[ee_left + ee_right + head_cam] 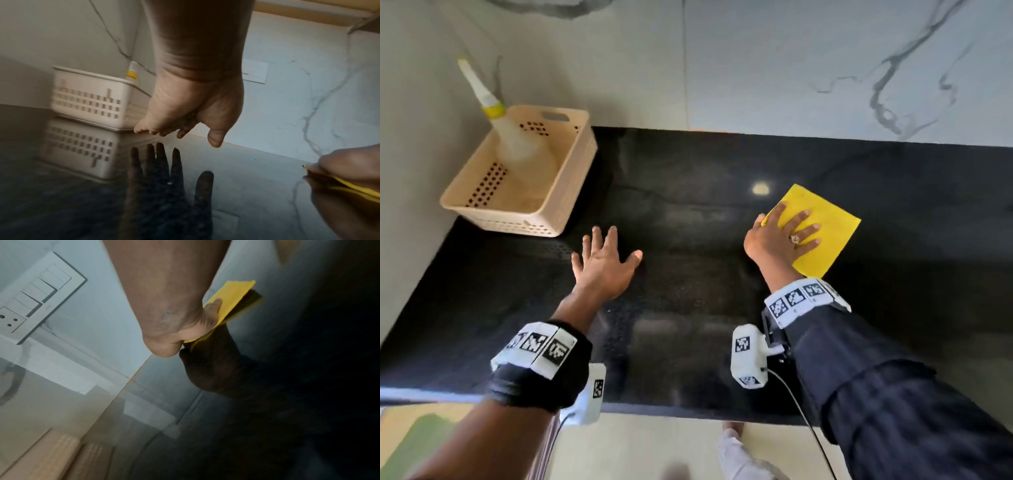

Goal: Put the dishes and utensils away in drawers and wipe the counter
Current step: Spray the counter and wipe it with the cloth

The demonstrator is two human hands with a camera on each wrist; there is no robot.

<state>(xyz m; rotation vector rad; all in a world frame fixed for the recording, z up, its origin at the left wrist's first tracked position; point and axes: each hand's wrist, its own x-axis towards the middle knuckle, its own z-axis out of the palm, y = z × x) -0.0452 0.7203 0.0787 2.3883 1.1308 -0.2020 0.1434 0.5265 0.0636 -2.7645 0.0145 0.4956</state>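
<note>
A yellow cloth (825,233) lies flat on the black polished counter (688,212), right of centre. My right hand (784,236) presses on the cloth's left part with straight spread fingers; the right wrist view shows the same cloth (232,296) under that hand (197,327). My left hand (602,263) hovers just above the counter left of centre, fingers spread and holding nothing. In the left wrist view the left hand (185,120) hangs over its own dark reflection. No dishes or utensils are in view.
A beige perforated basket (571,178) stands in the counter's back left corner, holding a squeeze bottle (513,137) with a yellow collar. Marble wall panels rise behind and to the left. A switch plate (30,301) sits on the back wall. The counter's front edge (688,409) runs below my wrists.
</note>
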